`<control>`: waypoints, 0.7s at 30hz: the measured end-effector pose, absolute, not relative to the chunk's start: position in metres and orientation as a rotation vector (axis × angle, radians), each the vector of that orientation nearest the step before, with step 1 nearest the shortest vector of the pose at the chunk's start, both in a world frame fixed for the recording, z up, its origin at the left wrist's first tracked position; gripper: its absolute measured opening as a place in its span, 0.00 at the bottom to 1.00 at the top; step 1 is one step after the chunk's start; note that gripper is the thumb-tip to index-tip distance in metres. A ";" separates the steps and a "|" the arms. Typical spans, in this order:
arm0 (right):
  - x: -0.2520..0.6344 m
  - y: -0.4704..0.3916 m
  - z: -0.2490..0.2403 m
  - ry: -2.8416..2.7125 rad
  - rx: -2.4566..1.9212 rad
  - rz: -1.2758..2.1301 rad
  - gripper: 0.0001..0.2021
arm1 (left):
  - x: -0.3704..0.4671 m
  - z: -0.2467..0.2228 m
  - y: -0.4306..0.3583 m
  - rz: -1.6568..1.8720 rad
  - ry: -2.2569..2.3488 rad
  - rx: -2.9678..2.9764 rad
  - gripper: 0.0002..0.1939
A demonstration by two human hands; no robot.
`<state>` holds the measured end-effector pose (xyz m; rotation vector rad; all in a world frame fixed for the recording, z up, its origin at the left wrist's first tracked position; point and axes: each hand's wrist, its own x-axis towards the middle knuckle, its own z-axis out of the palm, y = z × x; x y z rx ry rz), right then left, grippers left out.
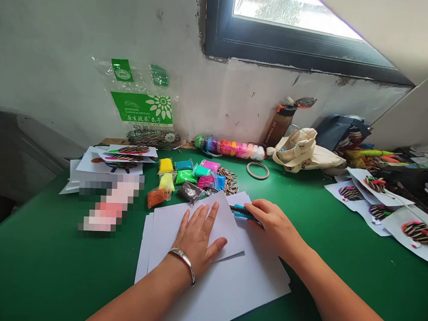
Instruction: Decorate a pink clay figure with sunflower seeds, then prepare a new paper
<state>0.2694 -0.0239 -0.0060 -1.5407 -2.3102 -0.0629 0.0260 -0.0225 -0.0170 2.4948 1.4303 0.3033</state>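
Note:
My left hand [200, 232], with a silver bangle at the wrist, lies flat with fingers spread on a smaller white sheet [165, 233]. That sheet rests on a stack of larger white paper [226, 292]. To its right, my right hand [273, 223] is closed around a blue and black cutter [245, 213], whose front end is at the right edge of the smaller sheet. The blade's tip is too small to make out clearly.
Packets of coloured clay [184, 177] and sunflower seeds [230, 182] lie beyond the paper. A tape roll [257, 170], cloth bag [305, 152] and brown bottle [280, 125] are behind. Seed-decorated sheets lie left [91, 162] and right [367, 203]. A seed bag [142, 109] leans on the wall.

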 end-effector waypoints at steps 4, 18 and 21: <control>0.266 -0.028 -0.003 -2.343 -1.417 -0.150 0.14 | 0.022 -0.024 -0.019 0.472 1.399 2.444 0.37; 0.257 -0.041 0.011 -2.377 -1.377 -0.218 0.14 | 0.022 -0.022 -0.016 0.716 1.431 2.299 0.38; 0.264 -0.045 0.003 -2.409 -1.380 -0.204 0.15 | 0.024 -0.023 -0.018 0.597 1.477 2.380 0.37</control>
